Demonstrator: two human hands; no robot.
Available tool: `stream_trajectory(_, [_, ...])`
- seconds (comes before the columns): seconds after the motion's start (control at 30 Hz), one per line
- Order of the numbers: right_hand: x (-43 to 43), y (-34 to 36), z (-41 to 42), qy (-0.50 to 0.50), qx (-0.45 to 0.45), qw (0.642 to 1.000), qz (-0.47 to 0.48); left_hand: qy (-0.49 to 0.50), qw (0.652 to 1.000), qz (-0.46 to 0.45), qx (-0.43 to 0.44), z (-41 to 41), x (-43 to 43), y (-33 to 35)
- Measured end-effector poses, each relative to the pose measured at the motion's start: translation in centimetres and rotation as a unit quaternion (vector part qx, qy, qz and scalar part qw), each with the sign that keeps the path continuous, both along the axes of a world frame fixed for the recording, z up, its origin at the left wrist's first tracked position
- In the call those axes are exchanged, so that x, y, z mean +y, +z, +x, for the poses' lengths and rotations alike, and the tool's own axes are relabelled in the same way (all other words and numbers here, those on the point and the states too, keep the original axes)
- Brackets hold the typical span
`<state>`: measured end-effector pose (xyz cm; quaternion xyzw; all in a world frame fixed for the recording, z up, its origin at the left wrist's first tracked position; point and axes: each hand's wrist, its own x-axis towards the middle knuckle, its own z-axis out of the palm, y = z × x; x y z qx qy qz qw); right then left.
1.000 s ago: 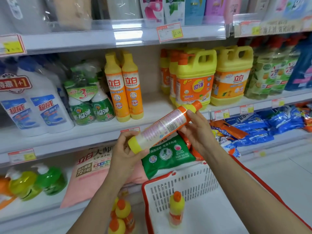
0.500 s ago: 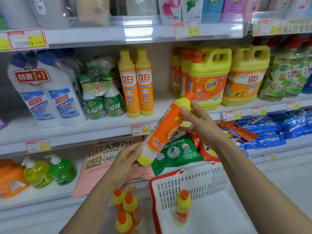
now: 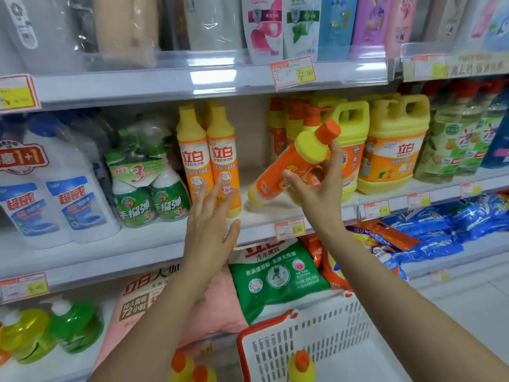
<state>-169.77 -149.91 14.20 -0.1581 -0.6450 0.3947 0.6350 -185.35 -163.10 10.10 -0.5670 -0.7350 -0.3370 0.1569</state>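
An orange and yellow dish soap bottle (image 3: 286, 166) with an orange cap leans tilted, its base touching the middle shelf (image 3: 154, 238). My right hand (image 3: 319, 188) grips the bottle near its neck. With straight fingers and nothing in it, my left hand (image 3: 210, 216) hovers in front of two upright bottles of the same kind (image 3: 209, 155). Below, a white basket with a red rim (image 3: 316, 337) holds another bottle (image 3: 301, 365), only its cap and shoulder showing.
Large yellow jugs (image 3: 391, 144) stand right of the held bottle. White cleaner bottles (image 3: 57, 194) and green spray bottles (image 3: 148, 188) fill the shelf's left side. Detergent bags (image 3: 275, 277) lie on the lower shelf, refill pouches on the top shelf.
My left hand let go of the bottle's base and rose toward the shelf. My right hand carried the bottle up and forward until its base met the middle shelf.
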Motion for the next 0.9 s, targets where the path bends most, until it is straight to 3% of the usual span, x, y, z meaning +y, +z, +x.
stream_trajectory(0.2, [4.5,0.1,-4.5,-0.025,-0.068,0.997,0.040,0.046,0.990,-0.067,0.115,-2.2,2.8,-1.5])
stream_trajectory(0.47, [10.0,2.5,-11.1,-0.082,-0.250,0.964,0.032,0.078,0.981,-0.020,0.176,-3.8,4.3,-3.4])
stream_trajectory(0.67, [12.4,0.3,-13.6,-0.016,-0.337,0.941,0.023,0.079,0.979,-0.010,0.186,-4.5,4.7,-3.9])
stream_trajectory(0.9, [13.3,-1.3,-15.1,-0.001,-0.291,0.957,-0.021,0.081,0.978,-0.012,0.194,-4.6,4.8,-4.2])
